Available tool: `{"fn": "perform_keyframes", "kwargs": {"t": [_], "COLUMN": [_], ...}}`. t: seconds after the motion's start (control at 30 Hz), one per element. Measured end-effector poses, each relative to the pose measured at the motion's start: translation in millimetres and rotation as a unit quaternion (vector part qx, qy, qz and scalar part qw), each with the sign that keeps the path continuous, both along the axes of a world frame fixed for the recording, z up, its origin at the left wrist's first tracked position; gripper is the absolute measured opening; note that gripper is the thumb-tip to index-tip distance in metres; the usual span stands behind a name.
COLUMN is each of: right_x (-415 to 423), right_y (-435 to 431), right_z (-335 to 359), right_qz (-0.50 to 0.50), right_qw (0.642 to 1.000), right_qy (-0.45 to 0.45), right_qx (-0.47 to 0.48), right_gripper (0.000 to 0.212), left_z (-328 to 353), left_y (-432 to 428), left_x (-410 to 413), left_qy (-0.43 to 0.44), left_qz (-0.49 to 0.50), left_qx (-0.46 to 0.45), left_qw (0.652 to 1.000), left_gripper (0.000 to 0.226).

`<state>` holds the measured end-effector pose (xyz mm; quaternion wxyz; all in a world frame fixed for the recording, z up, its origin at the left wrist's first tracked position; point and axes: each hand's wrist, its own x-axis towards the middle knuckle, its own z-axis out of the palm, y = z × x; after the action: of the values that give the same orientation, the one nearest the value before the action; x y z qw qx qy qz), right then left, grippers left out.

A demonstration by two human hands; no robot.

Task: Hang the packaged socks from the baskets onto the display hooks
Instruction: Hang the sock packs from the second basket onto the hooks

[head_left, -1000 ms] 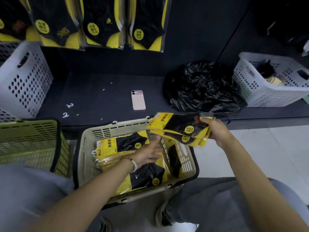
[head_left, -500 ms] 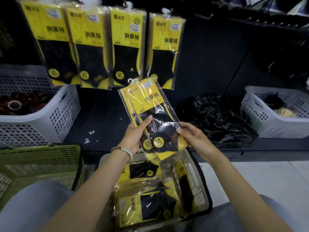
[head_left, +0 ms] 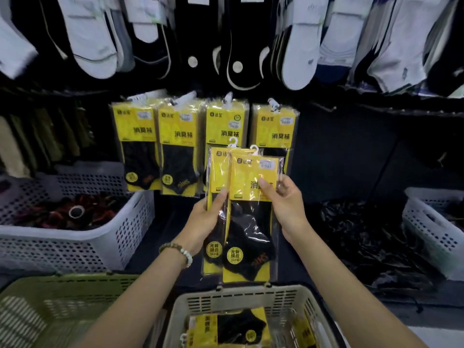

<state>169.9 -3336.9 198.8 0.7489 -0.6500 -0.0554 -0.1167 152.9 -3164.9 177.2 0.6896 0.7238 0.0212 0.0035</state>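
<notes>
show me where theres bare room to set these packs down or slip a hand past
Free: the dark shelf between the held packs and the black bag, and the dark wall right of the hung packs. Crowded: the hung row, the socks above, the white basket on the left.

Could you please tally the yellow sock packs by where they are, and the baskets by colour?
Packs in the hands: 2 (left hand, right hand)
Stacks of packs on the display hooks: 4
White baskets: 2
Green basket: 1
Beige basket: 1, pack count inside unclear
Total: 2 held packs, 4 hanging stacks, 4 baskets
</notes>
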Motion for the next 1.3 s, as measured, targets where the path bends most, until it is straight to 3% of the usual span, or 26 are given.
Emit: {"fn": "perform_keyframes", "kwargs": {"t": [0.1, 0.2, 0.33, 0.47, 0.67, 0.8, 0.93, 1.13, 1.23, 1.3], "right_x": [6.7, 18.2, 48.1, 82.6, 123.0, 144.8, 174.3, 216.0, 210.3, 195.5], "right_y": [-5.5, -23.1, -50.1, -54.8, -44.9, -43.8, -37.1, -27.2, -30.6, -31.1], "right_z": [1.1, 8.9, 40.9, 64.8, 59.5, 48.7, 41.9, 38.0, 25.7, 17.1], "right_qz": [-0.011, -0.065, -0.125, -0.132, -0.104, -0.095, -0.147, -0.287, -0.301, -0.286], "right_qw": [1.000, 0.998, 0.992, 0.991, 0.993, 0.993, 0.985, 0.957, 0.947, 0.951], "right_qy": [-0.001, -0.002, -0.012, -0.027, -0.034, -0.063, -0.078, 0.038, 0.098, 0.105], "right_qx": [-0.003, 0.002, 0.018, -0.016, -0.043, -0.038, -0.049, -0.034, 0.055, 0.047], "right_gripper": [0.007, 0.007, 0.007, 0.008, 0.006, 0.008, 0.006, 0.024, 0.024, 0.023], "left_z": [3.3, 11.9, 37.6, 55.3, 60.8, 59.9, 59.8, 58.3, 59.6, 61.0], "left_y": [6.9, 17.7, 23.9, 24.2, 25.7, 31.9, 37.5, 35.9, 34.2, 32.8], "left_x": [13.2, 30.6, 50.2, 64.2, 80.0, 90.4, 101.4, 107.0, 105.6, 102.4], "left_qy": [-0.011, -0.026, -0.065, -0.094, -0.102, -0.109, -0.122, -0.141, -0.127, -0.128], "left_qz": [0.051, 0.093, 0.121, 0.127, 0.127, 0.139, 0.150, 0.135, 0.125, 0.126], "left_qx": [-0.012, -0.024, -0.006, -0.015, -0.038, -0.039, -0.034, -0.052, -0.070, -0.075], "left_qw": [0.999, 0.995, 0.990, 0.987, 0.986, 0.983, 0.980, 0.979, 0.981, 0.981], "left_gripper": [0.045, 0.031, 0.036, 0.048, 0.050, 0.067, 0.061, 0.060, 0.063, 0.057]}}
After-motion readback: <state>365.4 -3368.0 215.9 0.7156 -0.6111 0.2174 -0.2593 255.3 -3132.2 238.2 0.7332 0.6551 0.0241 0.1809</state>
